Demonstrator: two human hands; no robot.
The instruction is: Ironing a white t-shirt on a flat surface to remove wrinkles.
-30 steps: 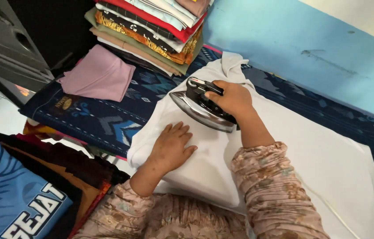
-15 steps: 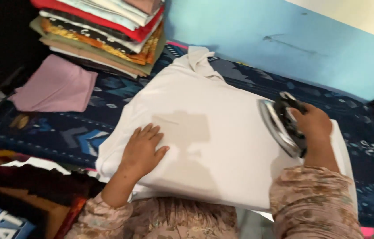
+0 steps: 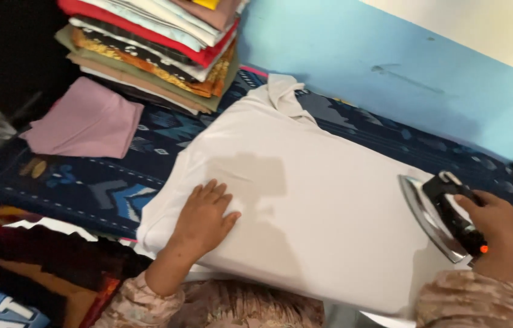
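Head view | right hand [image 3: 496, 222] grips iron [image 3: 441, 215] | left hand [image 3: 205, 215] flat on white garment [image 3: 317, 200]

A garment [image 3: 305, 200] is being spread on a patterned cloth [image 3: 86, 182]. A left hand [image 3: 205, 215] is being pressed on its left part; an iron [image 3: 445, 215] is being held at its right edge by the right hand [image 3: 496, 222]. Behind-left, a clothes stack [image 3: 153, 45] is being kept, a folded cloth [image 3: 83, 118] before it.

Wall [image 3: 390, 73]: light blue painted lower band, scuffed, with a cream band above at the upper right. Surface covering: dark navy woven cloth with paler blue geometric patterning [image 3: 105, 188], spread flat. Upper left corner: unlit and black. Lighting: soft and even, casting faint shadows.
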